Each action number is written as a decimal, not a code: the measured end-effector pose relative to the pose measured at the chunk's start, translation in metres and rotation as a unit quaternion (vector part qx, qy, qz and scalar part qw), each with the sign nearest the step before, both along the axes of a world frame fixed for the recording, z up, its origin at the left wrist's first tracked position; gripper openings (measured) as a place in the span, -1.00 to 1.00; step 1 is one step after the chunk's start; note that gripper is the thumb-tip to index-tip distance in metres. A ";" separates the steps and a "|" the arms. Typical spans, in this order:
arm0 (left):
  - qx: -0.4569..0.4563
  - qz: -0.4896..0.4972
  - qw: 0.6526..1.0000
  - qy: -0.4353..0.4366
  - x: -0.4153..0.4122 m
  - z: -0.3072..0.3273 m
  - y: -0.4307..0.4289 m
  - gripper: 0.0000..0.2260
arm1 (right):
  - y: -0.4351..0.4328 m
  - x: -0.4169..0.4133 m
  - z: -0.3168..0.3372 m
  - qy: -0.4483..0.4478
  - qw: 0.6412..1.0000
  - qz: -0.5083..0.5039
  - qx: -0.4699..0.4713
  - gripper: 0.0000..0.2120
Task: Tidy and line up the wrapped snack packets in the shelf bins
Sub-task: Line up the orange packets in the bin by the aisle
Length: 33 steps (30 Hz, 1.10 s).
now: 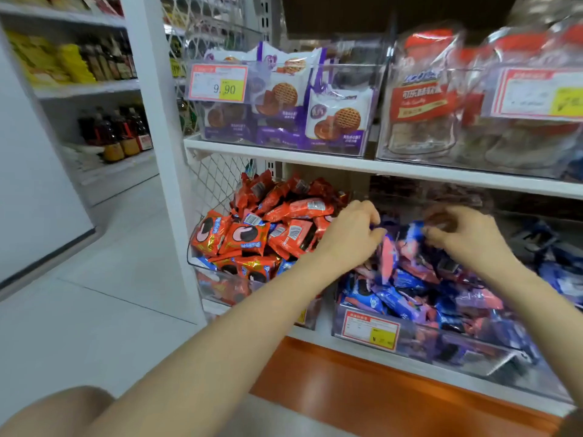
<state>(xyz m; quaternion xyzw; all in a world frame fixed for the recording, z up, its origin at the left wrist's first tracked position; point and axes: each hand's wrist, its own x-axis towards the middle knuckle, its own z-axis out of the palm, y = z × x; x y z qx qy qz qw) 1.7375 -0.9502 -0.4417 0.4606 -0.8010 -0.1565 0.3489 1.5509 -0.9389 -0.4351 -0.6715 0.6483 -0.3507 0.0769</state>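
My left hand (350,238) and right hand (468,239) pinch blue snack packets (407,298); tugging could spill the heap over the clear bin (473,343).

Right hand (467,236) motion-blurred, grip unreadable. Left hand (348,236) fingertips hidden among blue-purple wrapped packets (410,294). Clear red-labelled bags (422,99) at 1 o'clock smeared; red-framed price tag (536,93) at 2 o'clock edge-cropped.
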 end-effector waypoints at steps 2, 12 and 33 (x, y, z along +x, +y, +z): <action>-0.014 -0.002 0.999 -0.042 0.005 -0.005 -0.001 -0.83 | -0.001 -0.005 -0.006 0.066 0.998 -0.013 0.020 -0.76; -0.112 0.108 0.987 -0.036 0.128 -0.014 0.015 -0.92 | 0.011 0.044 -0.020 0.170 0.961 0.204 -0.072 -0.88; -0.212 0.035 0.946 -0.241 0.119 -0.053 -0.006 -0.55 | -0.009 0.103 -0.034 0.119 0.975 0.171 -0.070 -0.67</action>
